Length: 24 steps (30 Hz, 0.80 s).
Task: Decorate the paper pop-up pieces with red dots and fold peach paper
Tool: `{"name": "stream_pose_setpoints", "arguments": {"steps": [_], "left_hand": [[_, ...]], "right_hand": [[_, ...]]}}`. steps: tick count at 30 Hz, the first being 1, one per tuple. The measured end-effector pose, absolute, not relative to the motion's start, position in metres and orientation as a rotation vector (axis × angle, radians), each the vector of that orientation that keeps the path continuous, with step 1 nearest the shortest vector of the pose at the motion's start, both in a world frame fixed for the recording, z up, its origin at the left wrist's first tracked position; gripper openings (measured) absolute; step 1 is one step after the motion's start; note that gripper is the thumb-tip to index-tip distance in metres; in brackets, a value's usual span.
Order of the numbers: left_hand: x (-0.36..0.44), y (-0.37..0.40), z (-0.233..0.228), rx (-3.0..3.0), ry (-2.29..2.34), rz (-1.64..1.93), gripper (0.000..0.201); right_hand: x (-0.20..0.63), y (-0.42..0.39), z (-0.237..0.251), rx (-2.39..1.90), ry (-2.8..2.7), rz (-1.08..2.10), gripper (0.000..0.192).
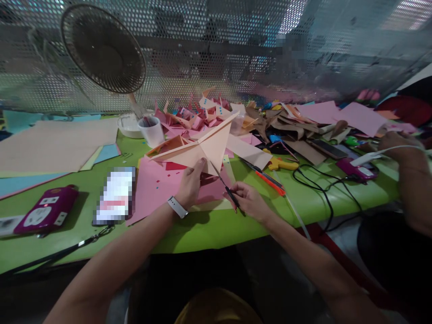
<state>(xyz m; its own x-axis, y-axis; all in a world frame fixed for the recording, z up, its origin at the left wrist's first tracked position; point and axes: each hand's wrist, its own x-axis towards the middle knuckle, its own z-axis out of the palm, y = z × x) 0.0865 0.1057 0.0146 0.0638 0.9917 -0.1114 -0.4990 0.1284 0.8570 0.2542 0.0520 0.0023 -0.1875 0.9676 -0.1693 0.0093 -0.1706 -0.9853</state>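
My left hand (pixel 191 183), with a white watch on its wrist, grips the lower edge of a folded peach paper piece (pixel 202 146) and holds it up over a pink sheet (pixel 158 186). In my right hand (pixel 248 200) is a small pair of dark scissors (pixel 224 185); its blades point up and left and meet the peach paper's lower edge right beside my left thumb.
On the green table (pixel 209 229) lie stacked paper sheets (pixel 54 144) at left, a magenta device (pixel 47 211), a blurred phone (pixel 114 195), a white cup (pixel 151 131), a fan (pixel 104 49), an orange cutter (pixel 268 180), cables (pixel 324 189). Another person's arm (pixel 411 180) is at right.
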Motion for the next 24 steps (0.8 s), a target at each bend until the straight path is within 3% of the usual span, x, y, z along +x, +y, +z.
{"name": "stream_pose_setpoints", "arguments": {"steps": [24], "left_hand": [[0.09, 0.097, 0.015, 0.937, 0.912, 1.182, 0.052]], "right_hand": [[0.255, 0.054, 0.006, -1.232, -1.318, 1.437, 0.047]]}}
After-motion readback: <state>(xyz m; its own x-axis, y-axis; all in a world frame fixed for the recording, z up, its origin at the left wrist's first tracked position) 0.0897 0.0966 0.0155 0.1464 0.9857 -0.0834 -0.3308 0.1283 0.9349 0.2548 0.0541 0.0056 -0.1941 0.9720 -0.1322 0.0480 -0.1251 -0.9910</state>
